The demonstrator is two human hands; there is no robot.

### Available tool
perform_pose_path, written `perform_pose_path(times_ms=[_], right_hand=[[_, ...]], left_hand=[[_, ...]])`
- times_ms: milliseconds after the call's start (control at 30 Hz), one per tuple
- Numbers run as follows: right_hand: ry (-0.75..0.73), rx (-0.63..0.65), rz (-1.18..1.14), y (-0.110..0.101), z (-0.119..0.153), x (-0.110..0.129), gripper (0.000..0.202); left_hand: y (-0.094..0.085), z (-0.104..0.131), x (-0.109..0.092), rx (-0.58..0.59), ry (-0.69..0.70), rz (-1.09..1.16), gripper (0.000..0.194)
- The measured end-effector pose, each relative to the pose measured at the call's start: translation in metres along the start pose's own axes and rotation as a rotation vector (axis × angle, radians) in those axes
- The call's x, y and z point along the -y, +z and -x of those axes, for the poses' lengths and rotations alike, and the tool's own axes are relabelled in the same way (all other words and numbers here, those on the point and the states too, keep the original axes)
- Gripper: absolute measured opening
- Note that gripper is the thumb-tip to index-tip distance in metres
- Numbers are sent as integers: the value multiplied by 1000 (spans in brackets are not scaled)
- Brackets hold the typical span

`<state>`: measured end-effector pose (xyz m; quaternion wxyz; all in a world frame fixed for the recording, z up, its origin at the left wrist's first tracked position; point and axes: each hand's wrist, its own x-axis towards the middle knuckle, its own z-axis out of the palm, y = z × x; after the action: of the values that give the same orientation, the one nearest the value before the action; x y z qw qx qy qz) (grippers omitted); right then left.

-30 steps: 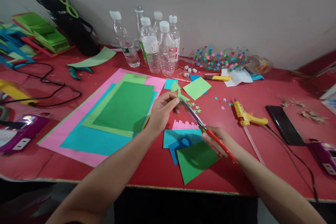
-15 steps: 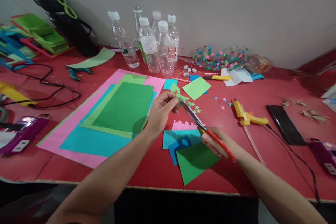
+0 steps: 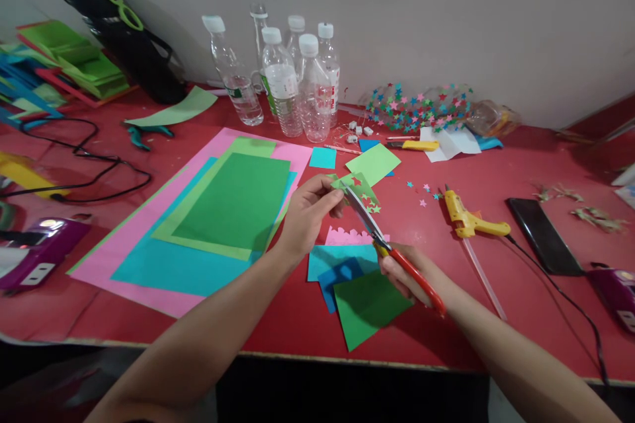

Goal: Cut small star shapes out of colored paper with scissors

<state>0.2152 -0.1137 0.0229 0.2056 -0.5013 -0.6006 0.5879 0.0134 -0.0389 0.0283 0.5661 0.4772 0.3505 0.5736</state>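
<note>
My left hand (image 3: 312, 211) is closed in a pinch on a piece of light green paper (image 3: 366, 186) with star-shaped cut-outs. My right hand (image 3: 409, 271) grips the red handles of a pair of scissors (image 3: 364, 211); the blades reach to the paper beside my left fingertips. Small green paper stars (image 3: 373, 209) lie under the blades. Just below are a pink strip with a jagged edge (image 3: 342, 236), a light blue sheet (image 3: 322, 261) and a dark green sheet (image 3: 372, 307). A light green rectangle (image 3: 380, 162) lies behind the held piece.
Stacked coloured sheets (image 3: 233, 205) cover the left side. Clear bottles (image 3: 282, 92) stand along the wall, near a bottle covered in stars (image 3: 419, 108). On the right are a yellow glue gun (image 3: 466, 217) with its cord and a black phone (image 3: 544, 236). A utility knife (image 3: 419, 145) lies behind.
The light green paper in my left hand has turned, so its face with star cut-outs now shows. Both hands and the scissors stay almost in place.
</note>
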Motion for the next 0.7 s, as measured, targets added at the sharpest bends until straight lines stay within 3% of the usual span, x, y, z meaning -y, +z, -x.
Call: perform_pose_path(times_ms=[700], right_hand=[[39, -38, 56, -1, -2, 7, 46]], left_hand=[[-2, -3, -1, 12, -64, 55, 7]])
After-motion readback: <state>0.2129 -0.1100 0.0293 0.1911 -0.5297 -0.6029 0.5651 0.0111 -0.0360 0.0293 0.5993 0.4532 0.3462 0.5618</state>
